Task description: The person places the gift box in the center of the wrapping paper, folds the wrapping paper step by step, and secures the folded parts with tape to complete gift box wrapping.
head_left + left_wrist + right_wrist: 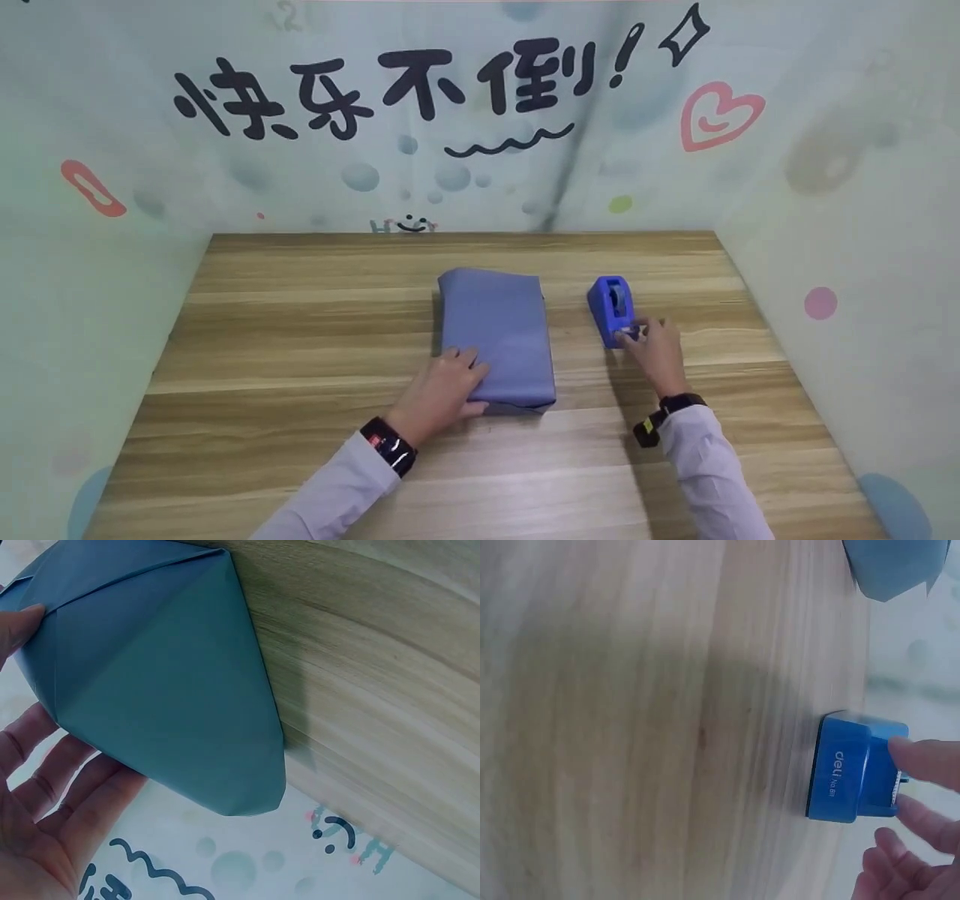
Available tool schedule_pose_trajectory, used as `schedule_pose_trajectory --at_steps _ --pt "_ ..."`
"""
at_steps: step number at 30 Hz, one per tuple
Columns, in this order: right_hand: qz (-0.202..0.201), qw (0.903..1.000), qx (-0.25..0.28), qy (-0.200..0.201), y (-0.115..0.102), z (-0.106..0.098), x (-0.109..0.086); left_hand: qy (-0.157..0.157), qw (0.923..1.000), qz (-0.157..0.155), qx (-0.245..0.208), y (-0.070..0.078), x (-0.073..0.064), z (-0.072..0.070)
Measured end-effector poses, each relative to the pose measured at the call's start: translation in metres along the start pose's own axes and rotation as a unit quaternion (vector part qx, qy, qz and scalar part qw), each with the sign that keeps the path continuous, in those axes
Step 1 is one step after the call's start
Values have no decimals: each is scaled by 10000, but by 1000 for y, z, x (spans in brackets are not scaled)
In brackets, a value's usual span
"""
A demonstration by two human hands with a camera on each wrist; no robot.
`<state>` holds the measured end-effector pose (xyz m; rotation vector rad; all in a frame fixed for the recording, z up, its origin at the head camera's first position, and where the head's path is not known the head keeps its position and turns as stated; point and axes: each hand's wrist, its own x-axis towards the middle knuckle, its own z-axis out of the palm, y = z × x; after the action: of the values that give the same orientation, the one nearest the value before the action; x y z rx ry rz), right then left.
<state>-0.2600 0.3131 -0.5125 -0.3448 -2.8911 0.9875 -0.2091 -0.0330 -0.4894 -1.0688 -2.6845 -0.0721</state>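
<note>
A box wrapped in blue paper lies near the middle of the wooden table. My left hand holds its near left corner, fingers on top and thumb against the folded near end; in the left wrist view the thumb touches a paper fold. To the right stands a blue tape dispenser with a roll of clear tape inside. My right hand is at its near end. In the right wrist view, thumb and index fingertips touch either side of the serrated cutter, with a gap between them. Any tape end there is too small to make out.
The wooden table has patterned cloth walls along its back and both sides. Dark straps with devices sit on both wrists; the right one carries a small black camera.
</note>
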Motion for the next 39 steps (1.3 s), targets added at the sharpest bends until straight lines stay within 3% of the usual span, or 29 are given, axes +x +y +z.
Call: schedule_pose_trajectory --at_steps 4,10,15,20,23,29,33,34,39 --pt "100 9995 278 -88 -1 -3 8 -17 9999 -12 161 0 1 -1" --pt "371 9966 733 -69 -6 -3 13 100 9999 -82 34 0 0 1" --pt "-106 9978 477 442 -14 3 12 131 9999 -60 36 0 -1 1" --pt "392 9903 1240 495 -18 -7 15 65 10000 -49 -55 0 -1 0" --pt "777 9759 2024 246 -17 -18 15 86 9999 -77 -104 0 -1 0" --pt "1342 9411 3068 -458 -12 -29 11 156 9999 3 18 0 -1 1" --pt "1376 9154 3754 -467 -3 -23 8 193 9998 5 25 0 -1 2" --pt "1237 9020 4109 -483 4 -20 9 198 9998 8 22 0 -1 2" --pt "1002 8578 5027 -368 22 -7 4 206 9998 2 7 0 -1 2"
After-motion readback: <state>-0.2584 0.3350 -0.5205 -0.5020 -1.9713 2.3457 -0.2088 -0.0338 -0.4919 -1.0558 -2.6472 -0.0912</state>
